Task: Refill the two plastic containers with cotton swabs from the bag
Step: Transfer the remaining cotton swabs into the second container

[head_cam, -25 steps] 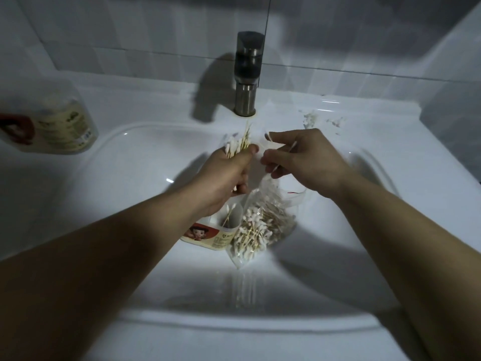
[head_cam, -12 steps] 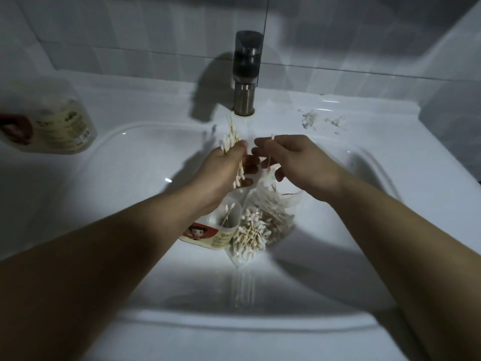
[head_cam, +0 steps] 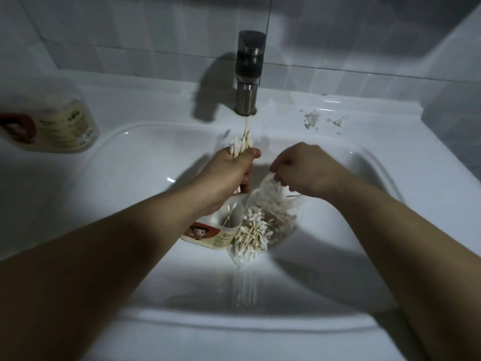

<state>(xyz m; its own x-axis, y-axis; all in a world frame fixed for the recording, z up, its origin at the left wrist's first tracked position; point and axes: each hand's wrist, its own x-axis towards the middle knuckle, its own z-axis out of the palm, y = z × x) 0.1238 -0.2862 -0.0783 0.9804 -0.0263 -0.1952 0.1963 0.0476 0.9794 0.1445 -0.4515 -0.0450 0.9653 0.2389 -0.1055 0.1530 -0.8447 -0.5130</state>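
Left hand [head_cam: 229, 175] fisted round a bunch of swabs [head_cam: 240, 145], above the open container [head_cam: 216, 230] in the sink [head_cam: 145, 162]. Right hand [head_cam: 304, 170] pinches the bag [head_cam: 263, 225] just beside it; fingertips hidden

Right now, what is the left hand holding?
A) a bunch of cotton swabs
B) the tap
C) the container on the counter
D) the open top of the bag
A: the left hand grips a bunch of cotton swabs, their tips sticking up out of the fist just below the tap, while the right hand pinches the top of the bag.
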